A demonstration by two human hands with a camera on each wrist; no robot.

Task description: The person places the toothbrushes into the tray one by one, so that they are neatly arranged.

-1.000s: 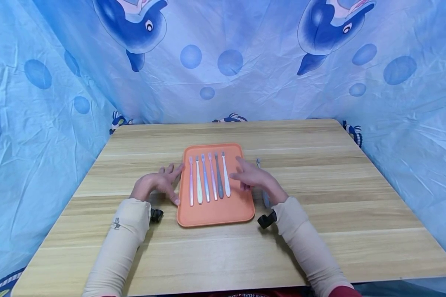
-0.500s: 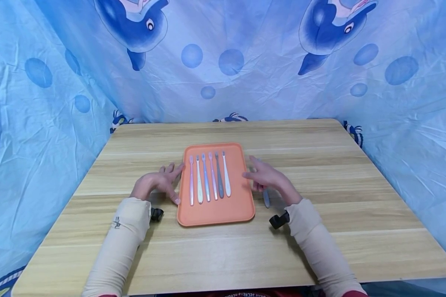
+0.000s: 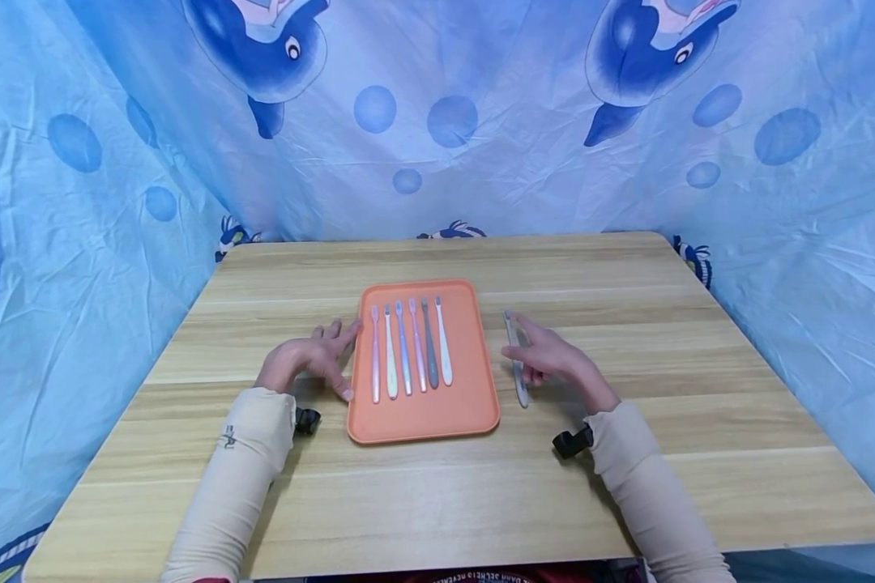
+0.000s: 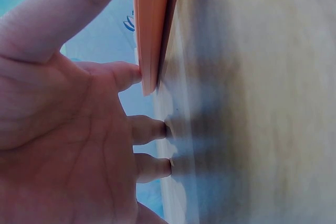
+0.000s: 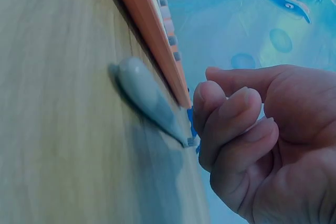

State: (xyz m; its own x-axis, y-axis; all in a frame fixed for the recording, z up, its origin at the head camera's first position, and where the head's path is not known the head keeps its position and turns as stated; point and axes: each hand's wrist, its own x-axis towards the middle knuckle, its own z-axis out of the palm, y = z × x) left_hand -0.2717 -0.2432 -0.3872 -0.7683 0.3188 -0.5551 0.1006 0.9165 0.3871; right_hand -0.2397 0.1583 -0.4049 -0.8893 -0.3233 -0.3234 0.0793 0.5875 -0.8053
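An orange tray (image 3: 423,421) lies on the table with several toothbrushes side by side on it, among them a dark grey toothbrush (image 3: 429,348) and a white toothbrush (image 3: 445,348). At its left edge my left hand (image 3: 309,362) has thumb and forefinger spread against the rim, and the left wrist view shows fingertips touching the tray side (image 4: 149,30). A single grey toothbrush (image 5: 149,95) lies on the wood to the right of the tray. Just above it hovers my right hand (image 3: 554,356), holding nothing, its thumb and forefinger apart and its other fingers curled in.
The wooden table (image 3: 700,453) reaches out on all sides of the tray. A blue curtain (image 3: 481,178) printed with dolphins hangs behind and at both sides. A black wrist camera (image 3: 572,443) sits under the right wrist.
My right hand has moved rightward from over the tray's right part to the lone grey toothbrush beside it. The left hand, tray and toothbrushes have stayed put.
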